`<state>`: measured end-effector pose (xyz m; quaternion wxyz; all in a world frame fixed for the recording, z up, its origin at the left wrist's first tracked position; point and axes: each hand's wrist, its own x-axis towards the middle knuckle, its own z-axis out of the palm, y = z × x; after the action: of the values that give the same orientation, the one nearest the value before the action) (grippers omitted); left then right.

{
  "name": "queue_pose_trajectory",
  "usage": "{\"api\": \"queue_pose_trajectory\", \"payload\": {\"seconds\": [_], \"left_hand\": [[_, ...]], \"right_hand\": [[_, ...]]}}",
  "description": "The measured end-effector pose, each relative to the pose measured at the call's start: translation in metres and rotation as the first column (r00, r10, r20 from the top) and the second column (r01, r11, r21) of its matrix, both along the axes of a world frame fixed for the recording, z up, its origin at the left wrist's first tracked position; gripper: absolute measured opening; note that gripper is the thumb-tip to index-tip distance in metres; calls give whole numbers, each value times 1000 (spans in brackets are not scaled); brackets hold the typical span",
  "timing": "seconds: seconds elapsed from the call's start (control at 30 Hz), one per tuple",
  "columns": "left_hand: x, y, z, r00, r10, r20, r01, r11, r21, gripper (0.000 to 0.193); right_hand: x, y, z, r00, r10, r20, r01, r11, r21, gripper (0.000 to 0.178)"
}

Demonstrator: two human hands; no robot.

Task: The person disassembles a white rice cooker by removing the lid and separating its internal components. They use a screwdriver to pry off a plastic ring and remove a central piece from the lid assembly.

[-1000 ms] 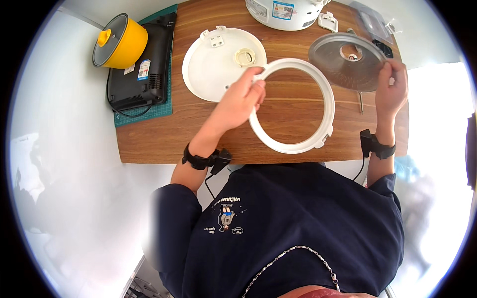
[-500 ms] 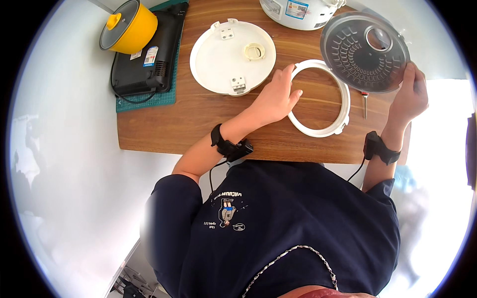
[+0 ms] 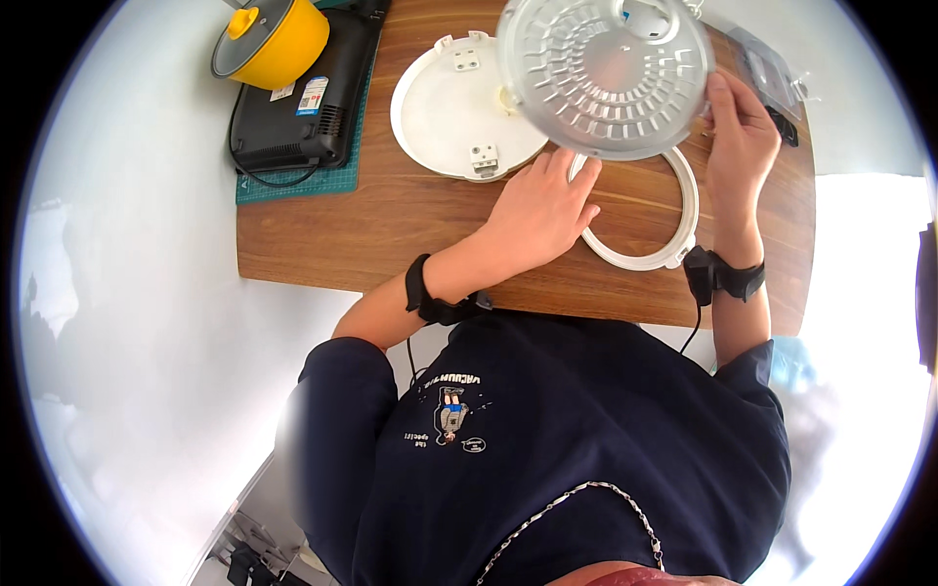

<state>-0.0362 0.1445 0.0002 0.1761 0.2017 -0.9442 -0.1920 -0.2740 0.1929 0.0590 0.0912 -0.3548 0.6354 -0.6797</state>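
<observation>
My right hand (image 3: 745, 137) is closed on the right rim of a round metal inner lid plate (image 3: 606, 98), pinching it between thumb and fingers. The plate is silvery, with rings of embossed slots and a round hole near its far edge. It hangs over the far part of a white plastic ring (image 3: 688, 195) lying on the table. My left hand (image 3: 542, 210), its thumb and fingers apart, is at the ring's left edge; whether it presses on the ring I cannot tell. Just beyond that hand lies a round white plastic lid shell (image 3: 430, 117), partly covered by the plate.
On the wooden table (image 3: 322, 234), at the far left, a yellow pot (image 3: 283, 49) with a grey lid sits on a black appliance (image 3: 303, 127) over a green cutting mat (image 3: 344, 176). A clear plastic case (image 3: 767, 73) lies at the far right.
My right hand has carried the metal plate leftward and farther away, over the ring and part of the lid shell. My left hand has shifted slightly, its fingers staying by the ring.
</observation>
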Motion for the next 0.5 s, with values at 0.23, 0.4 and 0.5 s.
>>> {"api": "queue_pose_trajectory", "payload": {"seconds": [0.23,0.4,0.5], "left_hand": [[60,-57,81,924,-352,-149,375,759,532,22],[93,-148,40,707,524,-475,-344,841,417,25],[107,-184,2,619,711,-335,-492,683,540,36]], "right_hand": [[18,-47,-18,988,154,23,-156,981,118,27],[30,-78,-45,927,317,201,-352,919,175,25],[43,-91,-45,904,347,248,-403,885,231,25]]}}
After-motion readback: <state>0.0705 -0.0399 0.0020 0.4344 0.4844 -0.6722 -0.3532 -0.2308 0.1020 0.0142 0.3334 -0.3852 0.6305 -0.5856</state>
